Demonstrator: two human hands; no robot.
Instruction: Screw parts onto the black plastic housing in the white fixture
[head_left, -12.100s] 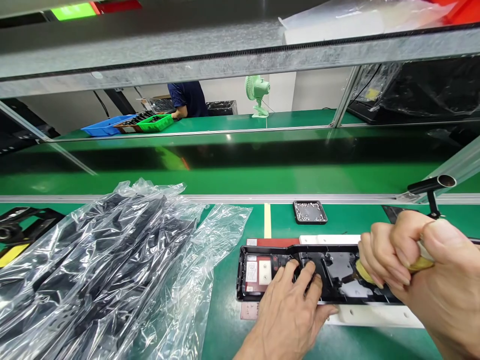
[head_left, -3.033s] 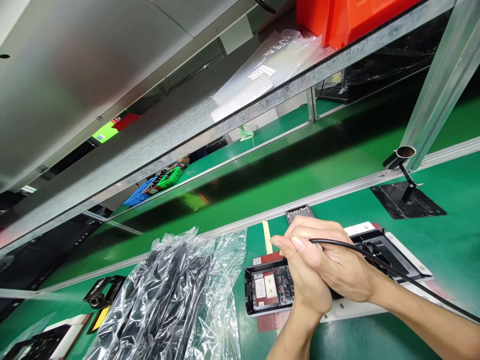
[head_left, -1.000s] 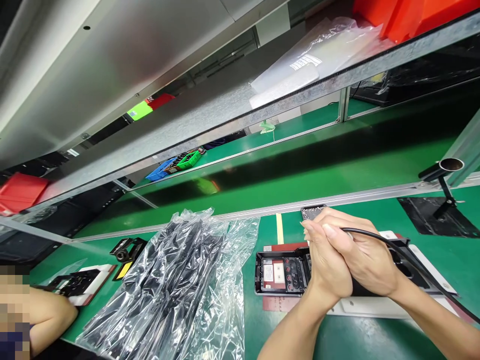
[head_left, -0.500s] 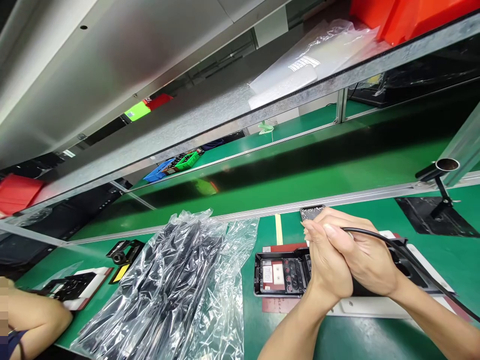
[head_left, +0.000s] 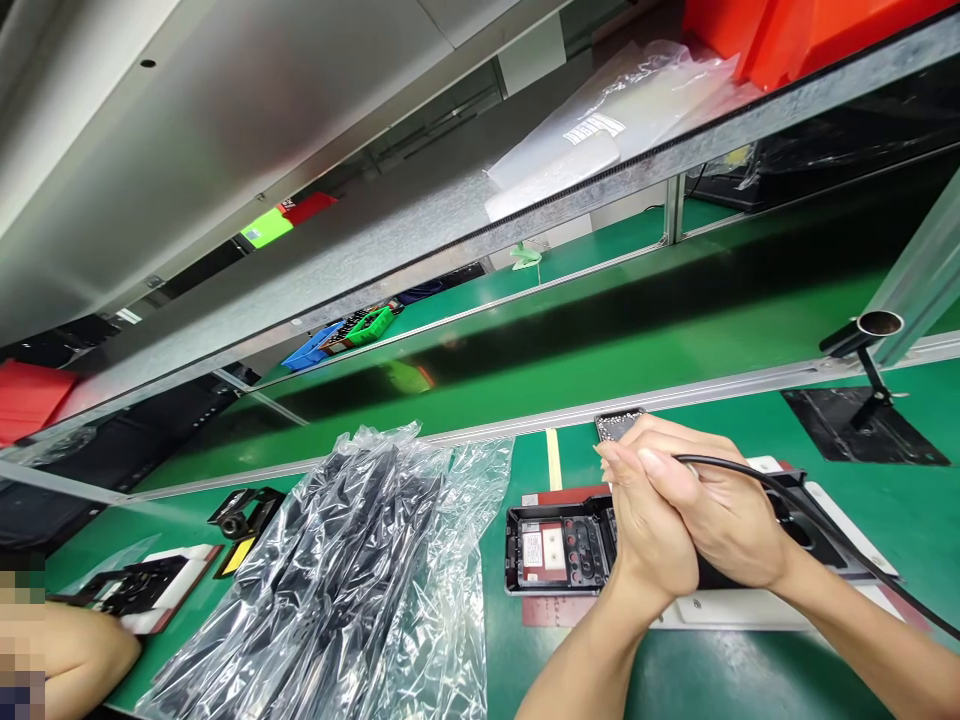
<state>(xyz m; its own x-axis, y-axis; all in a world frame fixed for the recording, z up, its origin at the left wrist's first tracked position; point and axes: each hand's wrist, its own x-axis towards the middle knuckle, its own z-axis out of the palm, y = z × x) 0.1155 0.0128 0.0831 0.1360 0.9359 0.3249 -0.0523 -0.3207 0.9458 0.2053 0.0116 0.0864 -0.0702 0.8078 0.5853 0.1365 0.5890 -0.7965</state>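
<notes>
A long black plastic housing (head_left: pixel 559 550) lies open side up on a white fixture (head_left: pixel 750 608) on the green bench. Both my hands are clasped together over its middle. My right hand (head_left: pixel 724 510) is wrapped round a tool whose black cable (head_left: pixel 825 535) runs off to the lower right; the tool's tip is hidden. My left hand (head_left: pixel 649 535) is folded against the right one, fingers closed round the same tool. A small black tray of screws (head_left: pixel 616 424) sits just behind my fingers.
A heap of clear bags with black parts (head_left: pixel 337 590) lies to the left. A co-worker's arm (head_left: pixel 67 665) rests by another fixture (head_left: pixel 150 590) at far left. A black tube stand (head_left: pixel 862 350) is at the right, a conveyor (head_left: pixel 600 340) behind.
Hands keep the same clasped hold on the tool over the housing. The view has shifted slightly; the co-worker's arm at far left moved a little.
</notes>
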